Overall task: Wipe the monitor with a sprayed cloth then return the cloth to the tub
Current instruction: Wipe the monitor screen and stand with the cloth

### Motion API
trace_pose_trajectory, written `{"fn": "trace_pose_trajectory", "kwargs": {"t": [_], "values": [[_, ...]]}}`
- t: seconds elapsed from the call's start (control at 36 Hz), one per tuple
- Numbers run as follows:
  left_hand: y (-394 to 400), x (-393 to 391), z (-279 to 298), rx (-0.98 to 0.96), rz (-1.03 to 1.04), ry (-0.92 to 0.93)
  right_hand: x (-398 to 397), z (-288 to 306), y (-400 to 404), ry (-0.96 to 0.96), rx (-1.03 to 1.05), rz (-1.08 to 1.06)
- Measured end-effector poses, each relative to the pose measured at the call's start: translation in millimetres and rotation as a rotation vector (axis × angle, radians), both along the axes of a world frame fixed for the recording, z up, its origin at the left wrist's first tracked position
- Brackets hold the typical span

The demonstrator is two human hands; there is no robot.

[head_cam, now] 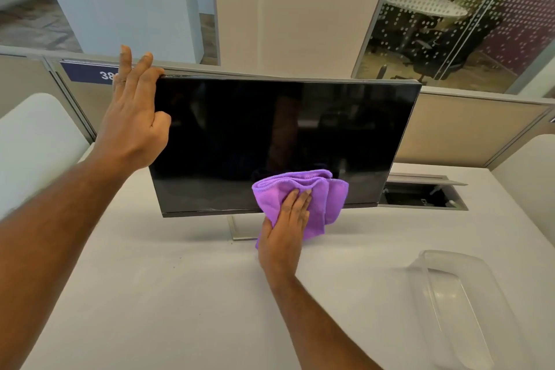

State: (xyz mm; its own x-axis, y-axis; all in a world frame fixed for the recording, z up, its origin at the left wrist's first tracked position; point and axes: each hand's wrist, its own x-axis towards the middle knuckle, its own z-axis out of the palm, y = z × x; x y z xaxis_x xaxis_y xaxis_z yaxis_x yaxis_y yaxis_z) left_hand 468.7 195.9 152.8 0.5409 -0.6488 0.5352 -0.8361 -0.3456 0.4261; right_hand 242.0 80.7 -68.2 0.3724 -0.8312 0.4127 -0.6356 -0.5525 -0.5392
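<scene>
right hand [285,231] presses a bunched purple cloth [303,195] flat-palmed against the monitor [270,135] lower edge; left hand [135,117] grips its top-left corner. wiping judged underway. clear tub [444,273] on tabletop [150,294] awaits the cloth.

Shiny black glass on the monitor [285,141]. Soft, fuzzy purple cloth [303,198] against its bottom edge. Clear smooth plastic tub [456,306] to the right of it. Matt white desk [168,294] underneath.
</scene>
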Motion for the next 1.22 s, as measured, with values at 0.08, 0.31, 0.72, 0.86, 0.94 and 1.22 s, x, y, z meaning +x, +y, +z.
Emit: {"fn": "trace_pose_trajectory", "kwargs": {"t": [0.08,0.31,0.72,0.86,0.94,1.22], "values": [[1.4,-0.2,0.5,0.001,-0.009,-0.001,-1.3,15.5,-23.7,0.003,-0.014,-0.026],[-0.3,1.8,-0.9,-0.005,-0.007,0.008,-37.4,65.1,-119.1,-0.211,-0.029,-0.289],[-1.3,3.9,-2.8,-0.015,-0.006,0.009,-0.8,-1.1,10.0,-0.080,0.223,-0.107],[-2.5,5.5,-2.9,-0.026,-0.015,0.000,29.2,0.0,63.0,0.048,0.118,0.134],[-2.3,6.3,-3.1,-0.025,-0.022,-0.004,31.3,-5.6,67.8,0.072,-0.011,0.351],[-2.6,8.5,-4.4,-0.015,-0.017,0.000,-62.1,-8.6,-37.2,0.346,-0.296,0.447]]}}
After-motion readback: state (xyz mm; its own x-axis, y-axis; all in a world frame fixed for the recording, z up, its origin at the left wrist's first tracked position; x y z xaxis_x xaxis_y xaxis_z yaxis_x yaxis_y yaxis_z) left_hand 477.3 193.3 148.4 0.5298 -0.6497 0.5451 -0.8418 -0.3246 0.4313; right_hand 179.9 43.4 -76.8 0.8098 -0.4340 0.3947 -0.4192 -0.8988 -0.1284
